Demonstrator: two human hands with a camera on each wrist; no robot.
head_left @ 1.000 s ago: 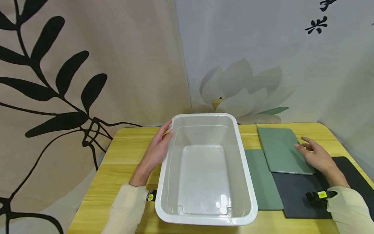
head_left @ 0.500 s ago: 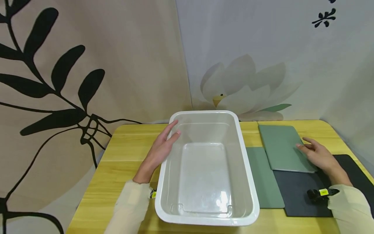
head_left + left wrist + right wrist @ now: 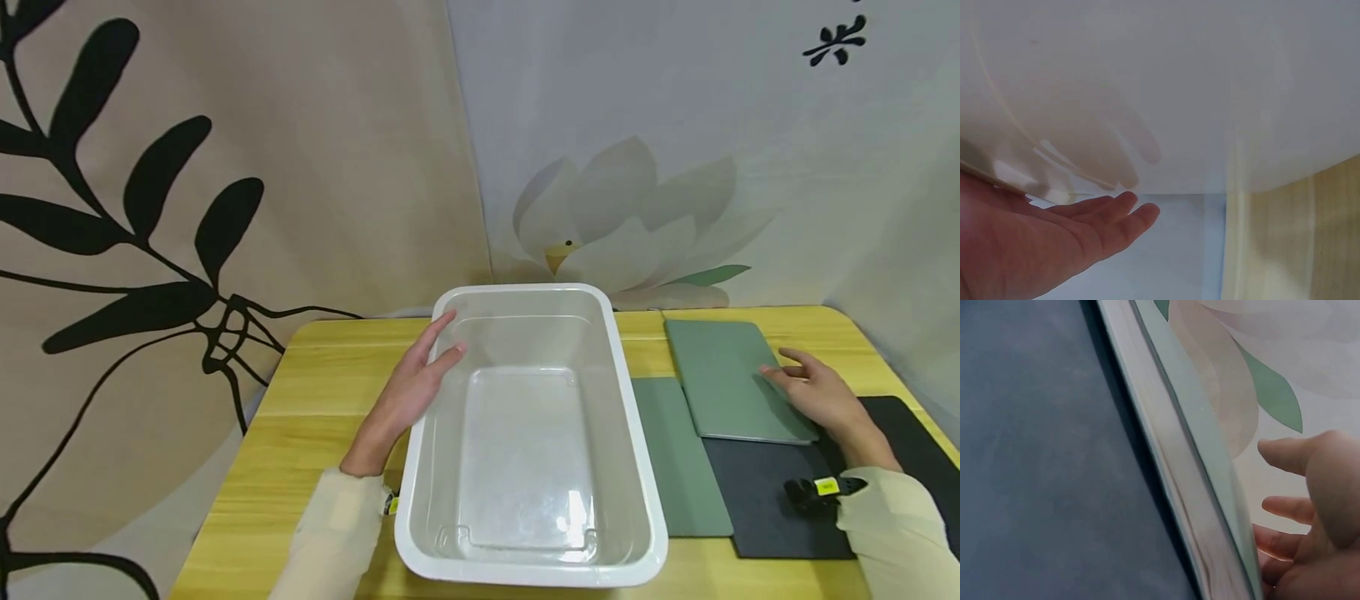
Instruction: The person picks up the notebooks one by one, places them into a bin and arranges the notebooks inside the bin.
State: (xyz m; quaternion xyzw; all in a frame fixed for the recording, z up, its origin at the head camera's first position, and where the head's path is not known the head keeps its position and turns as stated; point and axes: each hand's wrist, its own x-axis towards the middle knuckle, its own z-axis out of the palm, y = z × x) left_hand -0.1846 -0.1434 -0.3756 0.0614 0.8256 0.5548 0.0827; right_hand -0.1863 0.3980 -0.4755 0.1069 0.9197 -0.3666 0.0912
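Farther green notebook (image 3: 738, 379) sits just left of the fingers of the right hand (image 3: 821, 400), loosely parted at its edge, while the white plastic tub (image 3: 525, 572) stands beside the left hand (image 3: 408, 383), whose fingers extend, relaxed, at the rim.

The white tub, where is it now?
In the head view, the white tub stands on the yellow table, with the left hand by its left rim and a flat green item on its right.
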